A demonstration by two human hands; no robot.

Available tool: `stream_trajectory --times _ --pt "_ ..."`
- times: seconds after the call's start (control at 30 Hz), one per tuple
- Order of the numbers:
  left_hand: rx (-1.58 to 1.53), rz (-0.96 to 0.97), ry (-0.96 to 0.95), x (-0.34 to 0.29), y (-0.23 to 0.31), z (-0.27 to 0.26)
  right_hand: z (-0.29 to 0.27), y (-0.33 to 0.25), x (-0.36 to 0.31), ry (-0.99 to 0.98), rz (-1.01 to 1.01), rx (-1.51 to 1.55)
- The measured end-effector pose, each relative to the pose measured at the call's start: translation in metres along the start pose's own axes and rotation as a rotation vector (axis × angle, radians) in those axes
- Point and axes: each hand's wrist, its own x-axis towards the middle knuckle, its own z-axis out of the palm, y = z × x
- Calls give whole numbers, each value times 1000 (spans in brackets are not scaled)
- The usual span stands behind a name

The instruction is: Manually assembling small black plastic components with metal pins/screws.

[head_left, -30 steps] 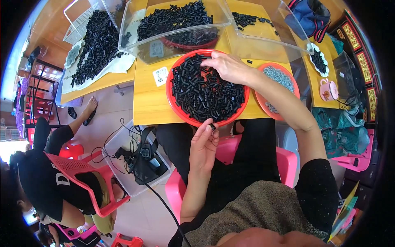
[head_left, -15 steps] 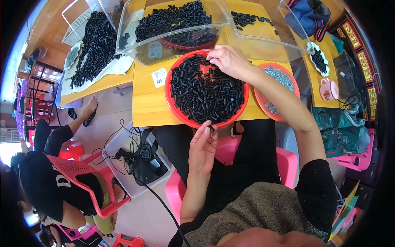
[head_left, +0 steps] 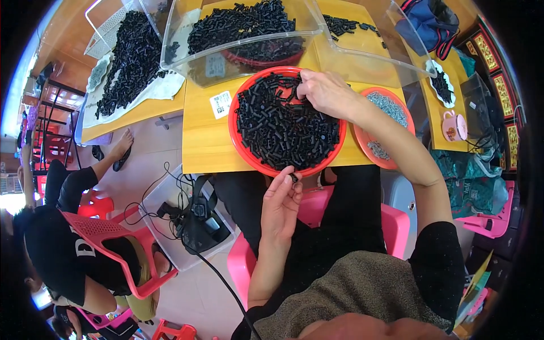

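Observation:
A red round basin [head_left: 233, 134] full of short black plastic tubes [head_left: 283, 127] stands at the table's front edge. Just below its near rim, my left hand [head_left: 281, 195] pinches one small black tube [head_left: 293, 178] between thumb and fingers. My right hand [head_left: 323, 90] reaches over the far right of the basin. Its fingertips are bent down among the tubes, beside a patch of bare red bottom; what they grip, if anything, is hidden. Right of the basin, partly under my right forearm, sits an orange-red dish [head_left: 362, 139] of small silvery metal pieces [head_left: 388, 107].
Behind the basin stands a clear plastic bin [head_left: 238, 54] with more black tubes. A heap of tubes [head_left: 129, 62] lies on the left table. At the right are a white plate [head_left: 442, 85] and a pink mug [head_left: 453, 126]. A person [head_left: 62, 249] sits at left near a cable-filled box [head_left: 164, 226].
My right hand has shifted slightly right and down, its fingers now deeper among the tubes. The left hand keeps its pinch on the black tube, almost in the same place.

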Motion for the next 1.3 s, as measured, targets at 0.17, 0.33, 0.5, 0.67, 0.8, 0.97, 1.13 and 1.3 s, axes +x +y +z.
stream_trajectory --times 0.17,0.33,0.5,0.67,0.8,0.97,1.13,1.3 --pt "5 -6 9 1 -2 0 3 -10 5 146 -20 169" --pt "3 -4 9 0 -2 0 17 -11 23 239 -74 216" --pt "-3 -9 3 1 -1 1 22 -1 37 193 -50 166" --pt "-2 -14 12 0 -1 2 34 0 48 187 -129 147" --pt "-6 -13 11 0 0 0 30 0 56 137 -255 -53" --pt "7 -3 10 -1 -1 1 28 4 57 143 -370 -95" --pt "13 -22 -34 2 -2 2 26 3 34 315 -269 130" --pt "35 70 -38 0 2 -1 -22 -65 -40 113 262 1091"
